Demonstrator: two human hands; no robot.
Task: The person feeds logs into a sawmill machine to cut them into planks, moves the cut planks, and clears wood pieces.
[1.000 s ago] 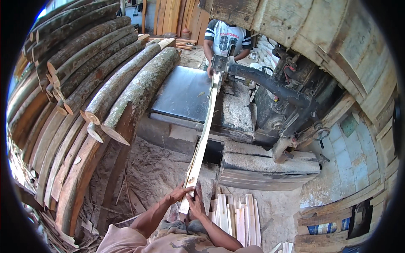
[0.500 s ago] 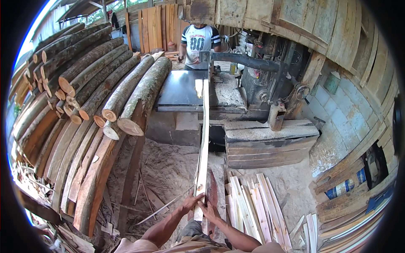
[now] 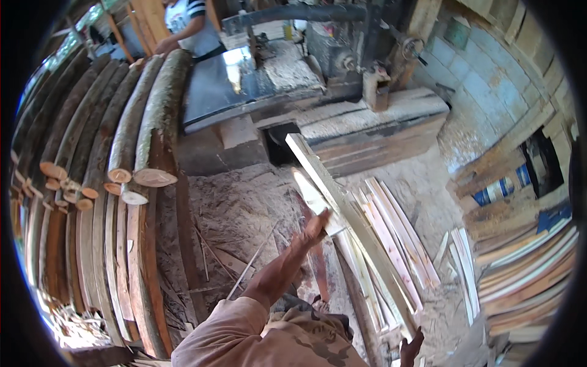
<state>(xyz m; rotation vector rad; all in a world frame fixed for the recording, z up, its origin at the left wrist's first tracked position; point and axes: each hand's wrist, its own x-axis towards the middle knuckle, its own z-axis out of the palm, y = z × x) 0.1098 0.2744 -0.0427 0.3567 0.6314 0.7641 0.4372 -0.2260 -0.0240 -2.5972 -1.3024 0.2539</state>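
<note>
A long pale sawn board (image 3: pixel 351 226) slants across the middle, its far end raised toward the saw bench and its near end at the lower right. My left hand (image 3: pixel 317 225) is closed at the board's left edge, partway along it; its fingertips are partly hidden. At the near end, my right hand (image 3: pixel 411 348) grips the board, only partly in view. A bright pale patch (image 3: pixel 310 192) lies beside the board, just beyond my left hand; whether it is a second piece of wood I cannot tell.
Several sawn strips (image 3: pixel 400 235) lie on the sawdust to the right. Stacked logs (image 3: pixel 162 122) and slabs fill the left. Ahead stands a saw machine with a dark table (image 3: pixel 211 92); a co-worker (image 3: pixel 183 27) is behind it. More boards (image 3: pixel 532 269) are piled at far right.
The board has left the saw table and swung round, its near end now at the lower right. My hands, formerly together at its end, are apart. The view has turned, and the co-worker appears farther left.
</note>
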